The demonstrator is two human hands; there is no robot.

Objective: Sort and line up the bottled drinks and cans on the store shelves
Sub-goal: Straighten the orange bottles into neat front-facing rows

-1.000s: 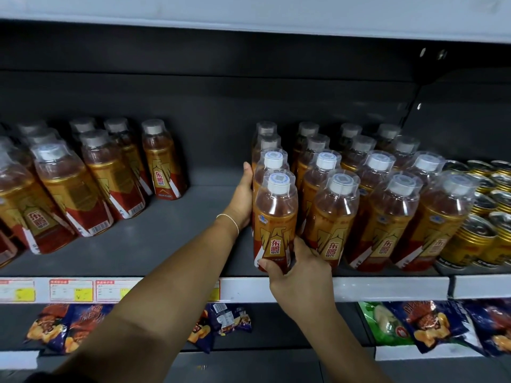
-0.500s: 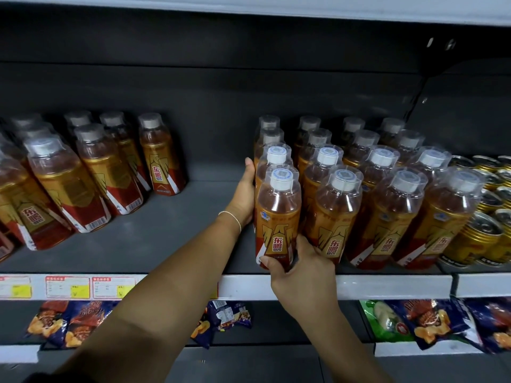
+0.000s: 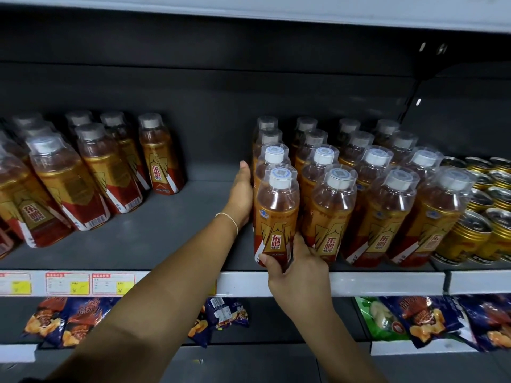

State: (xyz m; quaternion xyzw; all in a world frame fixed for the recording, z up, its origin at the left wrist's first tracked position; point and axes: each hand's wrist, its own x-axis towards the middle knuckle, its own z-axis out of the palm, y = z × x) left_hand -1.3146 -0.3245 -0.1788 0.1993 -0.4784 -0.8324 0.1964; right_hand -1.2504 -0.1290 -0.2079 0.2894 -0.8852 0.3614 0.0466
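Amber drink bottles with white caps stand in several neat rows (image 3: 370, 194) on the grey shelf (image 3: 154, 233). My right hand (image 3: 296, 272) grips the base of the front-left bottle (image 3: 276, 214) at the shelf's front edge. My left hand (image 3: 242, 194) lies flat against the left side of that column, fingers straight, touching the bottles behind the front one. Further left, a second group of the same bottles (image 3: 83, 178) stands apart, across a bare gap of shelf. Gold cans (image 3: 486, 217) are packed at the far right.
A white price rail (image 3: 387, 283) with red and yellow labels (image 3: 91, 283) runs along the shelf front. Snack bags (image 3: 431, 322) lie on the lower shelf. The shelf above (image 3: 249, 12) overhangs the bottles.
Both hands stay on the left column of bottles. My left hand has slid a little deeper along its side, and the front bottle stands slightly straighter.
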